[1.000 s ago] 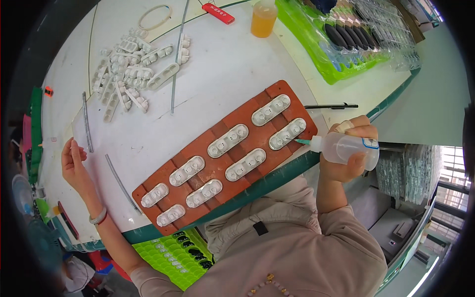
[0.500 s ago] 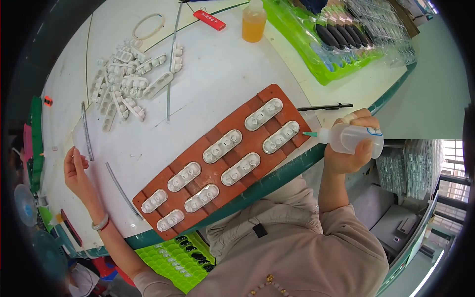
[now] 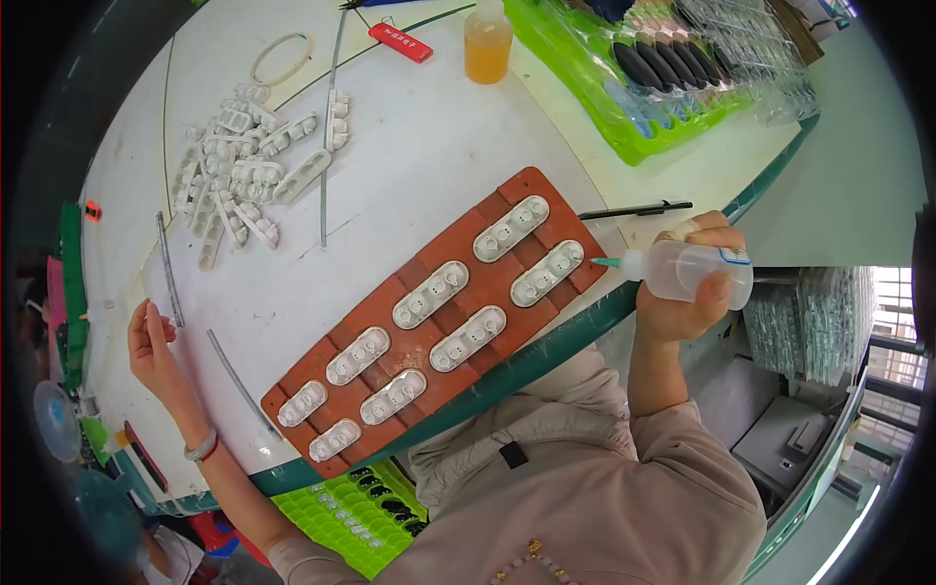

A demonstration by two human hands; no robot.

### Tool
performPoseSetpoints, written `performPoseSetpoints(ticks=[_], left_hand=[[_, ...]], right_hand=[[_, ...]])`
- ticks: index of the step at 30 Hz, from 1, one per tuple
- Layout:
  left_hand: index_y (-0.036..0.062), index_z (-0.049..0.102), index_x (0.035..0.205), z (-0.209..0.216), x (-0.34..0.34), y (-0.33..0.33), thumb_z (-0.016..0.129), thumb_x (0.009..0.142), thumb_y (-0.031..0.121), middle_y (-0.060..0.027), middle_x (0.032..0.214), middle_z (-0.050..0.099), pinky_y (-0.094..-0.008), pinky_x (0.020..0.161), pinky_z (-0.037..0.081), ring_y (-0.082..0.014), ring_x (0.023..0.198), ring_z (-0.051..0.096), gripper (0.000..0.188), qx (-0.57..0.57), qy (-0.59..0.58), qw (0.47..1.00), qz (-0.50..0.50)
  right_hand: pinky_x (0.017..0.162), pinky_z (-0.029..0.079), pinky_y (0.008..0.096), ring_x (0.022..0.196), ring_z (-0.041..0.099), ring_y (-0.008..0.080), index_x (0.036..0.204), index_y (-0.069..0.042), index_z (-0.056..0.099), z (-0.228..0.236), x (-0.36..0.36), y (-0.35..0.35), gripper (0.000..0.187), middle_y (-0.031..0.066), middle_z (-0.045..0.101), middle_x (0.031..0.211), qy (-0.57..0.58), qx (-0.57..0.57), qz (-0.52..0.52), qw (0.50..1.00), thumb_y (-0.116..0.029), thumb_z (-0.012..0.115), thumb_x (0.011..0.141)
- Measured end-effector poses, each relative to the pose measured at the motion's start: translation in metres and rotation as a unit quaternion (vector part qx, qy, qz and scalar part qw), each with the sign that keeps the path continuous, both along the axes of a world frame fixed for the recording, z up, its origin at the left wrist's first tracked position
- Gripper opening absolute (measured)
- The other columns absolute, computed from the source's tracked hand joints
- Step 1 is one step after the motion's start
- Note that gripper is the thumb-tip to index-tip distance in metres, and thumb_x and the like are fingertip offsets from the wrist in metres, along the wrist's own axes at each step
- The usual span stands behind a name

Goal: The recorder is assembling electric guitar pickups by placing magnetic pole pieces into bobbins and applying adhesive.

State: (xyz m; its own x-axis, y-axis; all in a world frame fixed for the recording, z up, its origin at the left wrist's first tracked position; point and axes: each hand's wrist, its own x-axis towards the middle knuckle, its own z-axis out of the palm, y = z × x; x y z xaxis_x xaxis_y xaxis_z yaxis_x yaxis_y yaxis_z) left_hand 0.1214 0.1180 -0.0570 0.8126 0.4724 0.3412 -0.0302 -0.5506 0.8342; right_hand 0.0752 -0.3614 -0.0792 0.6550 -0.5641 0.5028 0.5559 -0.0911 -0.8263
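Note:
My right hand is wrapped round a translucent squeeze bottle. The bottle lies nearly sideways, and its green needle tip points left over the right end of a reddish-brown board. Two rows of small oblong white plastic pieces sit on this board, each with rounded bumps. The tip is close to the rightmost piece of the near row; whether it touches anything, I cannot tell. At the left, my left hand rests by the table with fingers loosely bent, and nothing shows in it.
Loose white plastic pieces lie heaped at the far left. Grey strips lie near my left hand. A black pen is beyond the board. Farther back are a bottle of orange liquid, a red packet and a bright green tray.
The needle tip has moved slightly left, toward the board's end. The view has shifted a little, and my left hand sits slightly lower with its fingers a bit changed.

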Motion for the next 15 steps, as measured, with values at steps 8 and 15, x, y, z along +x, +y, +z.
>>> performPoseSetpoints(ticks=[8,15], left_hand=[[0.0013,0.06,0.098,0.0001,-0.0004,0.0001,0.056,0.087,0.017,0.0017,0.071,0.053,-0.0173,0.057,0.038,-0.0042,0.062,0.045,0.02,0.01,0.003,1.0,-0.003],[0.001,0.06,0.099,0.0002,0.0028,-0.0043,0.057,0.086,0.018,0.0015,0.072,0.053,-0.018,0.058,0.038,-0.0042,0.063,0.046,0.021,0.007,0.016,1.0,-0.003]], right_hand=[[0.058,0.042,0.0255,0.065,0.048,0.0173,0.081,-0.001,0.045,-0.0021,0.0011,-0.0018,0.038,0.0121,0.046,0.076,-0.011,-0.044,-0.033,0.998,-0.038,0.051,0.074],[0.055,0.04,0.0251,0.064,0.047,0.0177,0.079,-0.001,0.046,-0.0009,-0.0011,-0.0045,0.036,0.0126,0.047,0.075,-0.006,-0.094,-0.047,0.994,-0.037,0.051,0.073]])
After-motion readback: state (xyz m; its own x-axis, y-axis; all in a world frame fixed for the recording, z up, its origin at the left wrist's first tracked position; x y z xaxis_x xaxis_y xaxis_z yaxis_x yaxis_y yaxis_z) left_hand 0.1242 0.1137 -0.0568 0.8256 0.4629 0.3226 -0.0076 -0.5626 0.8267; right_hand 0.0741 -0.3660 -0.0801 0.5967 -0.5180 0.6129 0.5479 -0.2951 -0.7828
